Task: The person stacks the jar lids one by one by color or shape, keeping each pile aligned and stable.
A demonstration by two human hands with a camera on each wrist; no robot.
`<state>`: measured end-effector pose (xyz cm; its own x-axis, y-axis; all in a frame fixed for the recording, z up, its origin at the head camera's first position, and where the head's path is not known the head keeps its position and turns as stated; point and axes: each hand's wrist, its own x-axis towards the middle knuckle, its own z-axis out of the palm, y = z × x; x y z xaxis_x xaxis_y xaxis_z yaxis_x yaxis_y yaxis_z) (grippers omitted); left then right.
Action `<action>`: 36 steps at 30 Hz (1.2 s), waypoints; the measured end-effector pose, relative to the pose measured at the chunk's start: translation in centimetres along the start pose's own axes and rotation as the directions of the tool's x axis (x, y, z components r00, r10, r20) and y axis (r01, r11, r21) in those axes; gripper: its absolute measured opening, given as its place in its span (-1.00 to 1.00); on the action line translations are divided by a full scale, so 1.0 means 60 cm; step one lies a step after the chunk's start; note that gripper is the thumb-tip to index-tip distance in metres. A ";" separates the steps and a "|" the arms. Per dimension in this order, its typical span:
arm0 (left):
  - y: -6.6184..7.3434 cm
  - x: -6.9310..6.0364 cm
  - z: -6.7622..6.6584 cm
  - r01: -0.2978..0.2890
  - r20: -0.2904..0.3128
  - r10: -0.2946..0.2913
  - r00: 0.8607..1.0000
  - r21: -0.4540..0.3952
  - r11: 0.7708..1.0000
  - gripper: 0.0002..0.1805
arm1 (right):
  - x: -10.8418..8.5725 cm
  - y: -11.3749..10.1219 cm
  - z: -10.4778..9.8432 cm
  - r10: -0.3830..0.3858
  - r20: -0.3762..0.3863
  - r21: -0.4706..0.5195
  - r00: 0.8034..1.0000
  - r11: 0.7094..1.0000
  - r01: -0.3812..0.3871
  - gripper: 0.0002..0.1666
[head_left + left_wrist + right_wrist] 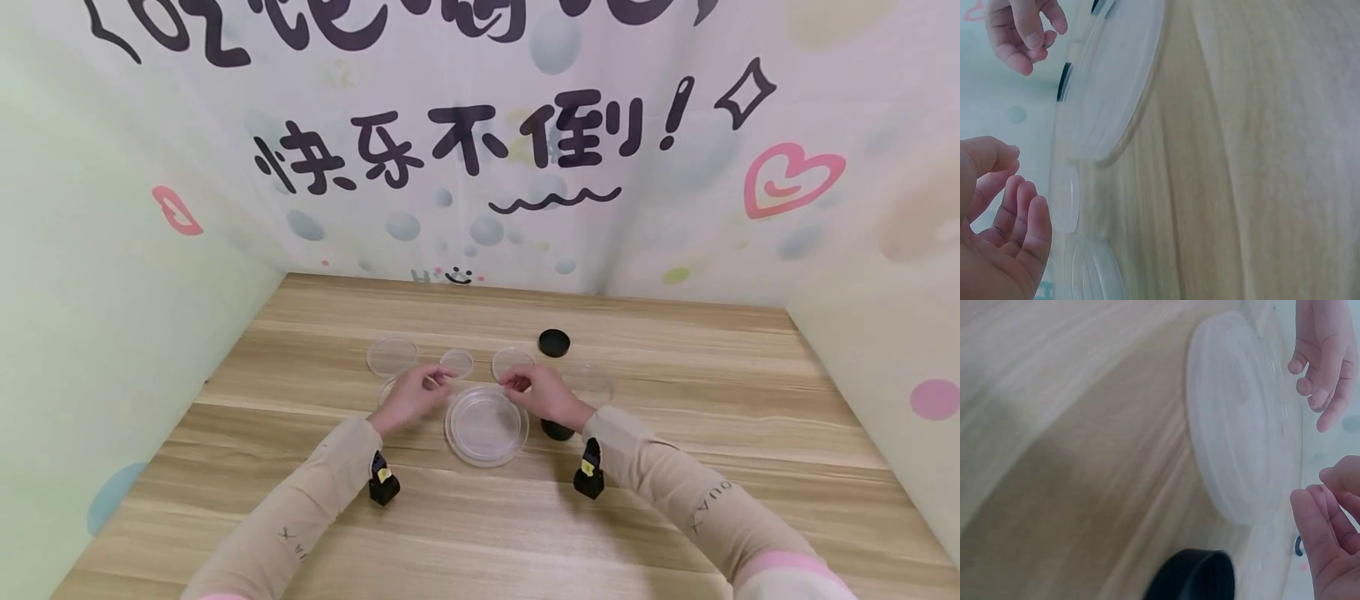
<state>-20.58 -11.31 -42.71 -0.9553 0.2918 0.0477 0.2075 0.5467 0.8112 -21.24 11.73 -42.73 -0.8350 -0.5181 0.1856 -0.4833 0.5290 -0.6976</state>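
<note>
A large round clear plastic lid (487,427), with smaller rings showing inside its rim, lies flat on the table between my hands. My left hand (411,398) hovers at its upper left, fingers loosely bent and holding nothing. At the upper right my right hand (546,393) is likewise above the table, its fingers loosely bent. Both wrist views show empty fingers, apart from the large lid (1110,81). Beyond the fingertips lie a small clear lid (457,362) and another clear lid (513,358). A black cap (557,431) sits partly hidden under my right wrist.
At the back left lies a clear disc (392,357), with another clear round piece (386,392) mostly behind my left hand. A second black cap (554,342) and a faint clear disc (592,382) are on the right. A printed cloth wall (480,242) bounds the wooden table.
</note>
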 end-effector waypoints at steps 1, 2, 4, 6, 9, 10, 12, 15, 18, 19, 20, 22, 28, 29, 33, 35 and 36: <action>-0.001 -0.001 -0.003 0.004 -0.007 -0.004 1.000 -0.002 1.000 -0.73 | 0.003 -0.002 0.000 -0.003 0.006 -0.005 1.000 1.000 0.003 -0.85; -0.001 -0.002 -0.005 0.008 -0.012 -0.008 1.000 -0.004 1.000 -0.72 | 0.007 -0.003 -0.001 -0.007 0.013 -0.010 1.000 1.000 0.007 -0.85; -0.001 -0.003 -0.011 0.017 -0.022 -0.017 1.000 -0.010 1.000 -0.72 | 0.013 -0.008 -0.001 -0.010 0.021 -0.015 1.000 1.000 0.010 -0.85; -0.003 -0.004 -0.018 0.030 -0.033 -0.030 0.999 -0.019 0.999 -0.71 | 0.021 -0.015 -0.001 -0.012 0.024 -0.015 1.000 1.000 0.013 -0.84; -0.010 -0.004 -0.030 0.035 -0.054 -0.036 0.998 -0.022 0.999 -0.71 | 0.033 -0.028 0.003 -0.020 0.025 -0.015 0.999 1.000 0.021 -0.85; -0.012 -0.004 -0.035 0.030 -0.059 -0.032 0.998 -0.031 0.999 -0.71 | 0.038 -0.032 0.005 -0.024 0.025 -0.016 0.999 1.000 0.025 -0.84; -0.017 -0.004 -0.044 0.027 -0.076 -0.030 0.997 -0.040 0.999 -0.72 | 0.048 -0.042 0.008 -0.034 0.026 -0.022 0.999 0.999 0.035 -0.84; -0.021 -0.007 -0.057 0.021 -0.100 -0.025 0.995 -0.040 0.999 -0.73 | 0.065 -0.052 0.015 -0.043 0.035 -0.022 0.998 0.999 0.043 -0.83; -0.027 -0.009 -0.066 0.020 -0.134 -0.026 0.991 -0.050 0.999 -0.72 | 0.084 -0.060 0.023 -0.027 0.043 -0.008 0.999 1.000 0.027 -0.82; -0.029 -0.011 -0.069 0.018 -0.143 -0.025 0.989 -0.052 0.998 -0.71 | 0.090 -0.061 0.026 -0.027 0.046 0.001 0.999 1.000 0.027 -0.82; -0.032 -0.012 -0.071 0.024 -0.153 -0.034 0.988 -0.062 0.998 -0.71 | 0.097 -0.063 0.030 -0.023 0.047 0.010 0.999 1.000 0.023 -0.82; -0.037 -0.013 -0.074 0.035 -0.179 -0.049 0.983 -0.077 0.996 -0.70 | 0.108 -0.066 0.037 -0.022 0.044 0.019 0.999 1.000 0.021 -0.82; -0.061 -0.015 -0.086 0.094 -0.269 -0.115 0.956 -0.089 0.992 -0.70 | 0.136 -0.072 0.058 0.011 0.027 0.067 1.000 0.998 -0.012 -0.81; -0.064 -0.015 -0.088 0.101 -0.280 -0.125 0.952 -0.097 0.990 -0.70 | 0.140 -0.073 0.061 0.019 0.022 0.071 1.000 0.997 -0.021 -0.81; -0.072 -0.011 -0.093 0.120 -0.321 -0.151 0.935 -0.114 0.986 -0.69 | 0.155 -0.074 0.072 0.050 -0.003 0.074 0.999 0.996 -0.050 -0.81; -0.075 -0.008 -0.095 0.129 -0.342 -0.163 0.926 -0.120 0.984 -0.70 | 0.162 -0.077 0.075 0.069 -0.016 0.071 0.997 0.995 -0.068 -0.80; -0.077 -0.006 -0.095 0.135 -0.353 -0.169 0.920 -0.119 0.984 -0.70 | 0.166 -0.078 0.075 0.085 -0.018 0.075 0.996 0.994 -0.084 -0.80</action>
<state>-22.41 -18.42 -43.14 -0.9885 -0.1007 0.1124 0.0500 0.4841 0.8736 -26.12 1.05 -40.75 -0.8778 -0.4589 0.1376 -0.3903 0.5185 -0.7608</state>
